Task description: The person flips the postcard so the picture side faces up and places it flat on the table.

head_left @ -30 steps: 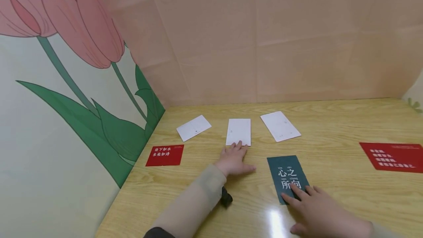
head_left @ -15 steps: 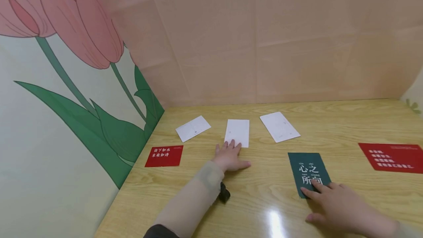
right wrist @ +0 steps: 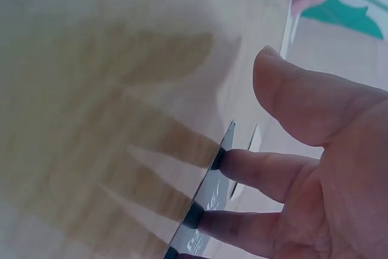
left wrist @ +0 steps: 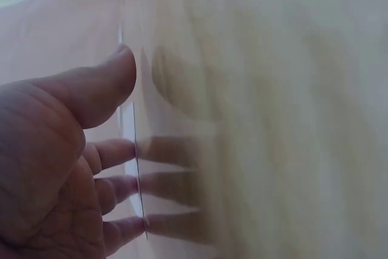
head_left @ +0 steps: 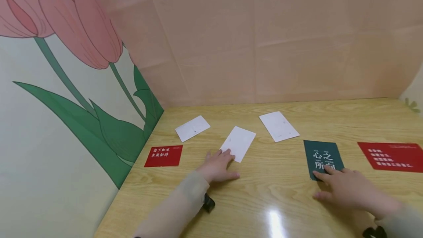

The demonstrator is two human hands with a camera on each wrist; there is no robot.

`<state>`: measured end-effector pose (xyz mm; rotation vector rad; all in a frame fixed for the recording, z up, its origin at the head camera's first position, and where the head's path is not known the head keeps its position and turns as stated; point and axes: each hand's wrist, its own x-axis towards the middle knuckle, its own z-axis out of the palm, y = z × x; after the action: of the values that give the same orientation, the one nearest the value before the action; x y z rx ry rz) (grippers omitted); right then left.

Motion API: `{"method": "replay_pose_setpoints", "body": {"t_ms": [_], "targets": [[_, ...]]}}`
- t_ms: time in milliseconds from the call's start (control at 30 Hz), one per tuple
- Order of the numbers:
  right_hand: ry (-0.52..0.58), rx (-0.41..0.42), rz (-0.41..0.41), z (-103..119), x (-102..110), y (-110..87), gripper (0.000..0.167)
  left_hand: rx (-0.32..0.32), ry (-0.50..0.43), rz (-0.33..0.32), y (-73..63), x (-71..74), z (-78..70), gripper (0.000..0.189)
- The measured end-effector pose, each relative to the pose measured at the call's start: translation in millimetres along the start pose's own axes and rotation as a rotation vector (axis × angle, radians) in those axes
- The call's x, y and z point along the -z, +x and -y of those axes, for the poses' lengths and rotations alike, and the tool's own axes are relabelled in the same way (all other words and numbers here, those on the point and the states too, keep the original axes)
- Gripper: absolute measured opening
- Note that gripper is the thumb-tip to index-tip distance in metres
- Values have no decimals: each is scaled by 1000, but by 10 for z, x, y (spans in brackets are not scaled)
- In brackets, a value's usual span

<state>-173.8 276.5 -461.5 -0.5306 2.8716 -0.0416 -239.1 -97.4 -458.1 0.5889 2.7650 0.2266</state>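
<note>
Fingertips of my left hand [head_left: 218,166] press on the lower left end of a white card [head_left: 241,140], which lies slanted near the middle of the wooden table [head_left: 264,183]. In the left wrist view the same card shows as a thin edge under three fingertips, with the thumb held apart. Farther right, my right hand [head_left: 347,188] rests its fingertips on the near part of a dark teal card [head_left: 322,151] with white Chinese characters. The right wrist view shows these fingers nearly straight on the teal card [right wrist: 212,195]. Both cards lie flat.
Two more white cards, a left one [head_left: 192,128] and a right one [head_left: 279,126], lie toward the back. One red card [head_left: 163,156] is by the left wall, another red card [head_left: 393,157] at far right. A pink cloth backdrop [head_left: 264,39] rises behind the table.
The teal card has slid right and away under my right hand. The middle white card has turned clockwise and come nearer, as my left hand moved left and back toward me.
</note>
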Motion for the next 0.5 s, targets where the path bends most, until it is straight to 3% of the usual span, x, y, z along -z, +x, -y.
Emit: {"method": "replay_pose_setpoints", "body": {"t_ms": [267,500], "targets": [[-4,-17,-1,-234,33,150,88,-85,-1,3,-236,-17,97,64],[38,-45,28,-424,85,315,91,-175,-15,17,-318,-30,124,58]]}}
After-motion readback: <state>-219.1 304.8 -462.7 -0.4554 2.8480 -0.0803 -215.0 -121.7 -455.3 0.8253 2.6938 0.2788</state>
